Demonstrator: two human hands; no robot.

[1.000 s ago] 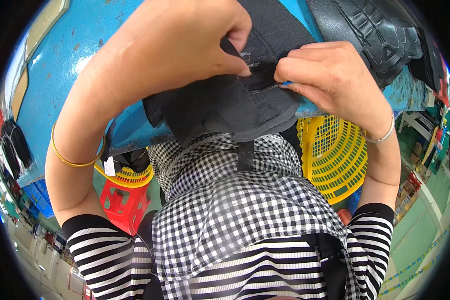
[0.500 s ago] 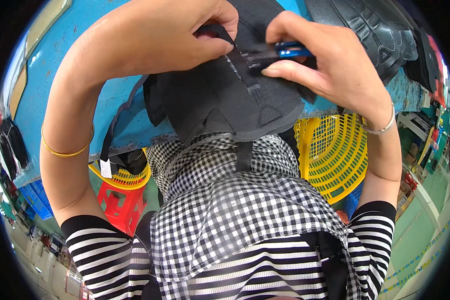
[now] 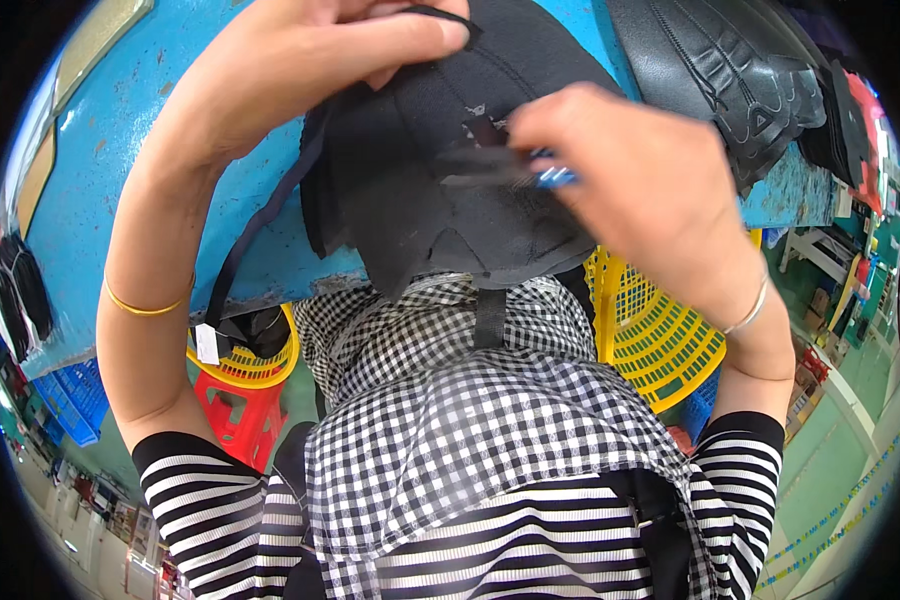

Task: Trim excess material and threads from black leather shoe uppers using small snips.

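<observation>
A black fabric piece (image 3: 410, 190) with stitched lines lies on the blue table, its notched near edge hanging over the table's edge. My left hand (image 3: 340, 50) is closed at the far part of the piece, pinching a narrow black strip (image 3: 448, 14) between thumb and fingers. My right hand (image 3: 640, 190) is wrapped round blue-handled scissors (image 3: 555, 176) and smeared by motion. Their grey blades, blurred too, point left just above the fabric, close to a small pale, frayed patch. Along the left side of the piece a long dark strip (image 3: 260, 218) trails down over the table edge.
Stitched black leather-like pieces (image 3: 720, 70) are stacked at the table's far right. Yellow plastic baskets stand below the table edge, one at right (image 3: 660, 330) and one at left (image 3: 260, 370) above a red stool (image 3: 238, 420). The worn blue table (image 3: 205, 70) spreads to the left.
My left hand has moved farther away, drawing up the strip that lay across the fabric. My right hand has come nearer to me with the scissors. The fabric has shifted slightly.
</observation>
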